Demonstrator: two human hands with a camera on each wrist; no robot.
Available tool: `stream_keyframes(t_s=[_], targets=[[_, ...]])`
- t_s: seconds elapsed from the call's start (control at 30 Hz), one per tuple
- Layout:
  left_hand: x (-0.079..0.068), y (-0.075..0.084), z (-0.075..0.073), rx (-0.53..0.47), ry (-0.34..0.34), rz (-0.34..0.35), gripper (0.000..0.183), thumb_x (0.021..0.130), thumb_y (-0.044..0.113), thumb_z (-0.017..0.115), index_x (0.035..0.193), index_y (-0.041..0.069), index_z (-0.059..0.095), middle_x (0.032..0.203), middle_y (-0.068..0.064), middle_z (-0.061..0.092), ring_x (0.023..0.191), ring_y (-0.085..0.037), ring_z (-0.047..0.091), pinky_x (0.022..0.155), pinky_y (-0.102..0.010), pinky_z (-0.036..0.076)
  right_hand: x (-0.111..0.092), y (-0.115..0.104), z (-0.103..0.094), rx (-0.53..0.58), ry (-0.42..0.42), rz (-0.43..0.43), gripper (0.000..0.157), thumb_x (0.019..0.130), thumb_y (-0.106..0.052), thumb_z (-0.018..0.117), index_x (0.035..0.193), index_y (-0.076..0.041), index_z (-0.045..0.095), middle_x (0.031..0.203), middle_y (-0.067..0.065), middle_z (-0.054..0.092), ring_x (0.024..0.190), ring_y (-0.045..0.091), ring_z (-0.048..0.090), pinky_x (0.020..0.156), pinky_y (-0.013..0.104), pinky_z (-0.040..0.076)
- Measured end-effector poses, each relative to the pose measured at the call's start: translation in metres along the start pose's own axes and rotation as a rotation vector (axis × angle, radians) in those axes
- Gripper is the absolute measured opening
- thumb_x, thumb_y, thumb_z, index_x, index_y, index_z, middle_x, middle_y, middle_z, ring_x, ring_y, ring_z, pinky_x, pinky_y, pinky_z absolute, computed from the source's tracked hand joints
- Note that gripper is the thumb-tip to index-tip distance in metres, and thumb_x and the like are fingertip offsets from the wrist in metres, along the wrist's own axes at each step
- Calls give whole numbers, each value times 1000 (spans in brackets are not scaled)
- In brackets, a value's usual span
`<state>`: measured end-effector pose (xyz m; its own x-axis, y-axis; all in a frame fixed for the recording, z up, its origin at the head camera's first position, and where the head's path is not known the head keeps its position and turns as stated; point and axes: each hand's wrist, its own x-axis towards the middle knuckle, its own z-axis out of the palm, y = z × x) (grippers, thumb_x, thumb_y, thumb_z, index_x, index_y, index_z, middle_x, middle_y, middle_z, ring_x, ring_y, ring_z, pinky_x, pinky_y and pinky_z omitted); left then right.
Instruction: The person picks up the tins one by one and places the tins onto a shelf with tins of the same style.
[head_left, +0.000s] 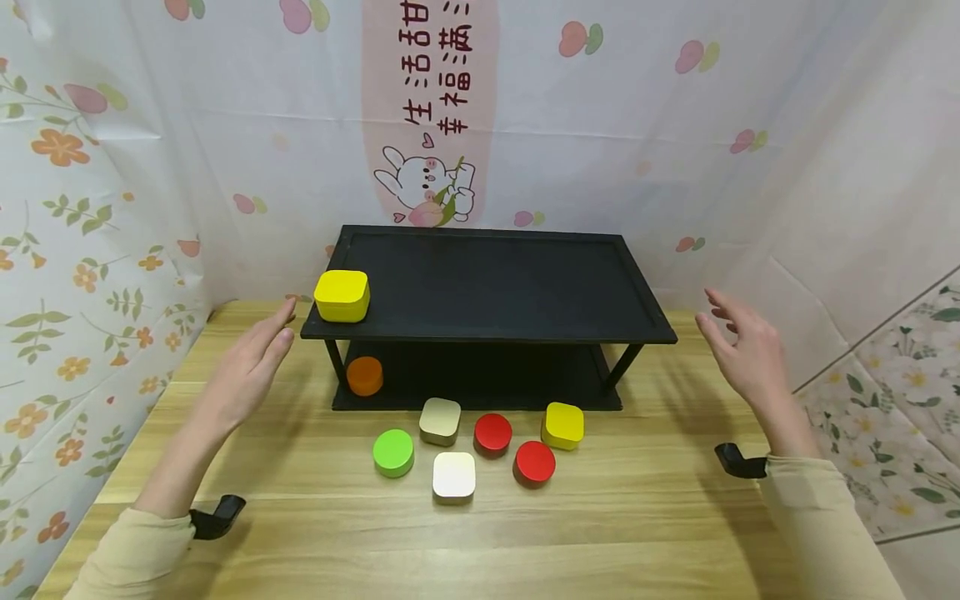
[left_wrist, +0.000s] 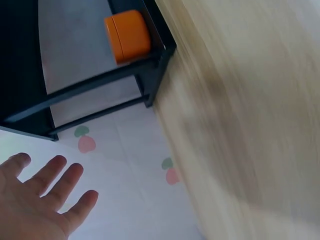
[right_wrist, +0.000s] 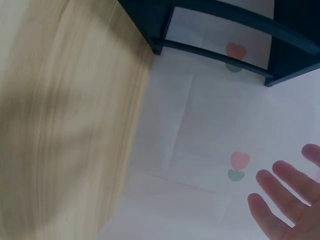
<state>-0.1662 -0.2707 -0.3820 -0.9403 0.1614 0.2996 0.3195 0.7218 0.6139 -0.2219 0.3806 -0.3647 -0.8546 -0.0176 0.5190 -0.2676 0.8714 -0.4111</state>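
Note:
My left hand (head_left: 243,375) hovers left of a black two-level shelf (head_left: 487,287), fingers extended and holding nothing. To the shelf's right, my right hand (head_left: 746,346) is raised with loosely bent fingers and nothing in it. On the top board's left end sits a yellow square box (head_left: 342,297), the object closest to the left hand. Below it, on the lower board, stands an orange round box (head_left: 365,376), which also shows as an orange container (left_wrist: 129,36) in the left wrist view. The right wrist view has the spread fingers (right_wrist: 275,197) beside the shelf's end.
Before the shelf, on the wooden table (head_left: 600,533), lie a green round box (head_left: 393,452), a cream square box (head_left: 440,420), a white square box (head_left: 453,477), two red round boxes (head_left: 492,434) and a yellow box (head_left: 562,425). A patterned curtain (head_left: 262,125) hangs behind.

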Motion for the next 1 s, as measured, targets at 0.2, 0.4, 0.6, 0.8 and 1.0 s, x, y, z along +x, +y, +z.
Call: stream_keyframes(t_s=[0.2,0.4,0.6,0.8,1.0], targets=[[-3,5,8,-129,11,-52,54,114,36,26,165,19,23,159,-28,39,141,-54,41,113,-77,31,-4,-4,6,30,48,-9,42,105,-28,60,144,-14,60,134,20,67,111,28,65,85,-9,28],[-5,13,11,-213,12,-65,54,114,37,22,164,17,28,158,-27,43,135,-47,51,113,-31,47,-11,-7,9,57,61,-18,34,103,-21,63,133,-6,67,123,21,72,99,-27,45,83,-9,33],[-4,20,11,-313,-18,-78,55,114,38,22,163,15,30,162,-23,38,137,-44,48,94,0,43,-19,-9,12,64,14,-15,33,103,-21,63,133,-6,68,123,21,72,98,-33,40,82,-9,33],[-3,23,11,-358,-27,-107,55,114,40,24,163,18,29,166,-19,34,132,-16,53,95,-4,47,-25,-11,13,75,-24,-14,34,103,-22,63,134,-8,67,122,21,72,99,-32,40,82,-7,35],[-3,24,15,-468,-21,-131,55,113,41,27,163,17,29,166,-22,32,123,4,50,94,-6,52,-30,-12,13,80,-54,1,36,104,-24,63,137,-10,65,120,21,72,97,-33,40,82,-6,36]])
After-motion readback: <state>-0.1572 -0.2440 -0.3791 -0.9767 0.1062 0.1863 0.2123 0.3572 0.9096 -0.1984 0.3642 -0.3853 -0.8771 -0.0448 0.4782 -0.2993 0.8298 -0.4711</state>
